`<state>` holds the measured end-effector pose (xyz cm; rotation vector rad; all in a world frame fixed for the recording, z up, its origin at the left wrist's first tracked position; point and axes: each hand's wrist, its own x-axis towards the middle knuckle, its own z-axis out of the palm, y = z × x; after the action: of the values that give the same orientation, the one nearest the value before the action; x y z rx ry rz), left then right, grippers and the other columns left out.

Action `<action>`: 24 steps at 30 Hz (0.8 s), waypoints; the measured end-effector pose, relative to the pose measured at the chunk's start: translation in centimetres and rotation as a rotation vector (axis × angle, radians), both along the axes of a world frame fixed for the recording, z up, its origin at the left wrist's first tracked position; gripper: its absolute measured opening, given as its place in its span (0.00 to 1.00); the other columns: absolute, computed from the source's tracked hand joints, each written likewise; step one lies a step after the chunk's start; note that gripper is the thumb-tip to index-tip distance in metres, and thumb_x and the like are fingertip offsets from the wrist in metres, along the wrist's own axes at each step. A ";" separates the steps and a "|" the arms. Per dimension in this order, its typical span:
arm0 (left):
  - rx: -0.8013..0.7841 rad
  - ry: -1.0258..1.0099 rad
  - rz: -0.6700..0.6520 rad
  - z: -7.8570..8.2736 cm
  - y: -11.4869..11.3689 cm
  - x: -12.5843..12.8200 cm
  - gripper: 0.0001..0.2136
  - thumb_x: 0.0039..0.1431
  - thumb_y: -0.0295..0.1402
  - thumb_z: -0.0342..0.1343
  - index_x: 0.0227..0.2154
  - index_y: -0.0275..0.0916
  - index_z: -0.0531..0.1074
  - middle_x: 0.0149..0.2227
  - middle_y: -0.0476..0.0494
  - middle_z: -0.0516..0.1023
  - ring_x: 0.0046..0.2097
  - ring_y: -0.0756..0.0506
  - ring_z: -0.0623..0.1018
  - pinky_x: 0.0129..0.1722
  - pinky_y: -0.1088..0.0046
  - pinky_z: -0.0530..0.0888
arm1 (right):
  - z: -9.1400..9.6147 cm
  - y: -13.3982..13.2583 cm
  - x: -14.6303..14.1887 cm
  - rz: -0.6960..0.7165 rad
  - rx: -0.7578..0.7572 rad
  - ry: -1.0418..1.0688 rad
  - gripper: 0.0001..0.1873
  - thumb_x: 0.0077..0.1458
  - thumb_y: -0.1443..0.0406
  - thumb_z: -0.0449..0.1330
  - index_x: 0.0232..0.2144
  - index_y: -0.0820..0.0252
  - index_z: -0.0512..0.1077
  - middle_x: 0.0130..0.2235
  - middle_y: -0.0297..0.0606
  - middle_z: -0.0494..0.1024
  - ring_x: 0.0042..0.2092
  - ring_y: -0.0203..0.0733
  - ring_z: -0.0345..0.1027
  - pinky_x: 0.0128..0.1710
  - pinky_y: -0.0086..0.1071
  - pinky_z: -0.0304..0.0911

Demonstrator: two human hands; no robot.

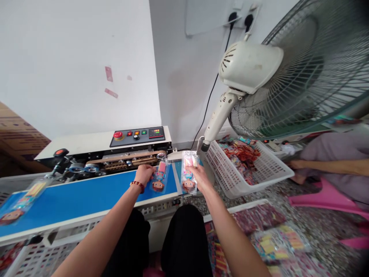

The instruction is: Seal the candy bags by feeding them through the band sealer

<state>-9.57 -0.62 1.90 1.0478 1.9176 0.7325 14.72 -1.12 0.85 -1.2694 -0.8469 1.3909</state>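
My left hand (143, 174), with a bead bracelet at the wrist, rests on the blue conveyor belt (86, 198) and pinches the edge of a clear toy packet (159, 176) lying at the sealer's intake. My right hand (198, 176) holds a second clear packet (188, 172) with a cartoon figure upright at the belt's right end. A further packet (21, 202) lies at the belt's far left. The sealing machine (115, 148) with its control panel (138, 135) stands behind the belt.
A white basket (276, 171) of red packets stands right of the belt under a large fan (288, 73). More packets (273, 238) lie in a tray by my knees. Another person's arm (331, 166) reaches in at the right, near a pink stool (328, 198).
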 end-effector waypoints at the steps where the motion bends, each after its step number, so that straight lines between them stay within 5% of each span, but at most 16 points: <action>1: -0.006 0.042 0.005 0.0 -0.5 -0.7 0.10 0.53 0.38 0.60 0.22 0.38 0.72 0.14 0.49 0.65 0.18 0.49 0.65 0.22 0.74 0.59 | -0.2 0.2 -0.2 0.005 0.000 0.020 0.15 0.35 0.57 0.68 0.27 0.59 0.74 0.21 0.29 0.73 0.22 0.36 0.63 0.25 0.30 0.59; 5: 0.008 0.209 -0.023 0.6 -2.0 -2.3 0.11 0.58 0.40 0.56 0.26 0.39 0.74 0.18 0.46 0.72 0.25 0.44 0.73 0.27 0.72 0.64 | -0.6 0.8 -0.9 -0.003 -0.019 0.062 0.14 0.36 0.58 0.67 0.27 0.59 0.74 0.21 0.28 0.73 0.22 0.36 0.63 0.25 0.30 0.59; 9: 0.037 0.319 -0.167 1.2 -2.9 -2.5 0.08 0.53 0.38 0.59 0.26 0.39 0.75 0.26 0.44 0.78 0.32 0.44 0.76 0.31 0.72 0.64 | -0.4 0.7 -1.0 0.002 -0.019 0.062 0.14 0.35 0.58 0.68 0.27 0.59 0.75 0.21 0.29 0.74 0.22 0.36 0.65 0.25 0.29 0.59; 14: 0.193 0.048 -0.212 1.3 -3.5 -1.8 0.12 0.51 0.43 0.59 0.25 0.38 0.73 0.25 0.48 0.74 0.27 0.49 0.70 0.27 0.75 0.62 | -0.1 0.4 -0.7 -0.044 -0.016 0.094 0.16 0.34 0.58 0.70 0.27 0.59 0.76 0.23 0.30 0.76 0.24 0.38 0.67 0.26 0.30 0.61; 18: 0.107 -0.270 -0.123 1.8 -1.5 1.3 0.16 0.47 0.45 0.66 0.25 0.37 0.70 0.19 0.52 0.67 0.21 0.52 0.65 0.20 0.78 0.55 | 0.0 0.8 0.2 -0.108 0.000 0.119 0.17 0.34 0.58 0.71 0.29 0.60 0.77 0.24 0.31 0.78 0.24 0.38 0.68 0.28 0.31 0.63; 24: -0.069 -0.348 0.040 1.6 2.0 6.8 0.12 0.50 0.32 0.68 0.23 0.34 0.69 0.17 0.48 0.69 0.18 0.52 0.68 0.18 0.78 0.56 | 0.5 0.6 2.6 -0.165 0.036 0.127 0.17 0.36 0.58 0.72 0.31 0.58 0.78 0.25 0.31 0.79 0.25 0.40 0.70 0.28 0.32 0.65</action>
<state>-2.73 1.34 3.53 0.7834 1.6550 0.8077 17.31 -0.51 1.31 -1.1828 -0.6627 1.3044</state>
